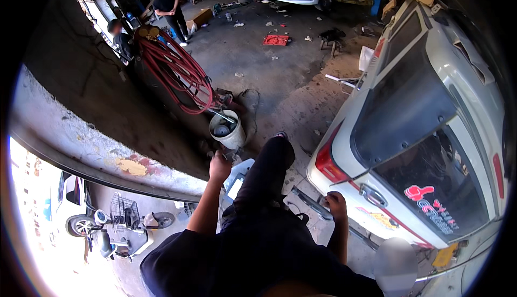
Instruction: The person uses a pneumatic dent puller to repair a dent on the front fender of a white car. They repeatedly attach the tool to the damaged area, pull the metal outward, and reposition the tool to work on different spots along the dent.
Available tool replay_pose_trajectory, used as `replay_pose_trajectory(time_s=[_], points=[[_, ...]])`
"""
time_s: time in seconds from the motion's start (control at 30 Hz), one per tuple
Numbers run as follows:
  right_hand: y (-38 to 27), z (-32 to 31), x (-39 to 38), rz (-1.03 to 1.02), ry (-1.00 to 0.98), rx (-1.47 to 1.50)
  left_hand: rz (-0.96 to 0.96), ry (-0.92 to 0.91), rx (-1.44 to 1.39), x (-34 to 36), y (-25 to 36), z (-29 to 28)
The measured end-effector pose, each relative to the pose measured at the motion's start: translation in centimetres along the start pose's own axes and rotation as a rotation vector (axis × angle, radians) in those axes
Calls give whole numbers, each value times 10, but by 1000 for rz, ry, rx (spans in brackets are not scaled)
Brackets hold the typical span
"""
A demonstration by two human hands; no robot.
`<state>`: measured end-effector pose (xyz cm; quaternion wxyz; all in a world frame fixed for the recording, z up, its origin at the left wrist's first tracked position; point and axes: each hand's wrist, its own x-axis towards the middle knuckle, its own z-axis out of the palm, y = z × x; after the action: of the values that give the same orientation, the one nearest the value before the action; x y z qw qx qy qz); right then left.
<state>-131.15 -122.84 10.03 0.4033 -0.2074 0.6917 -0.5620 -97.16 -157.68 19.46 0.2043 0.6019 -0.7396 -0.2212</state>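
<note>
garage floor (280, 76) of stained concrete, littered with scraps, fills the view. at three o'clock stands a white car (425, 135), rear hatch glass facing up. at eleven o'clock hangs a coil of red hose (180, 73). just above centre sits a white bucket (228, 130). at five o'clock the right hand (336, 205) is curled tight around a grey metal bar (312, 204) beside the bumper. at centre the left hand (219, 167) is fisted on something small; what, i cannot tell.
</note>
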Motion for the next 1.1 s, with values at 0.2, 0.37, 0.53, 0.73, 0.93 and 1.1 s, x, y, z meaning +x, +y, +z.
replay_pose_trajectory(time_s=[0.2, 0.37, 0.53, 0.73, 0.93, 1.1], points=[[-87, 40, 80, -234, 68, -50, -35, -323, 310, 59, -88, 74], [-145, 100, 209, -337, 149, -254, -514, -735, 322, 94, -201, 148], [-133, 123, 360, 39, 211, -131, -451, -829, 335, 242, -143, 205], [-68, 98, 508, 465, 326, -124, -297, -743, 225, 469, -62, 297], [-119, 92, 656, 652, 418, 211, 647, -790, 509, 570, -121, 263], [-146, 58, 703, 573, 233, -117, -1137, -800, 320, 605, -60, 196]])
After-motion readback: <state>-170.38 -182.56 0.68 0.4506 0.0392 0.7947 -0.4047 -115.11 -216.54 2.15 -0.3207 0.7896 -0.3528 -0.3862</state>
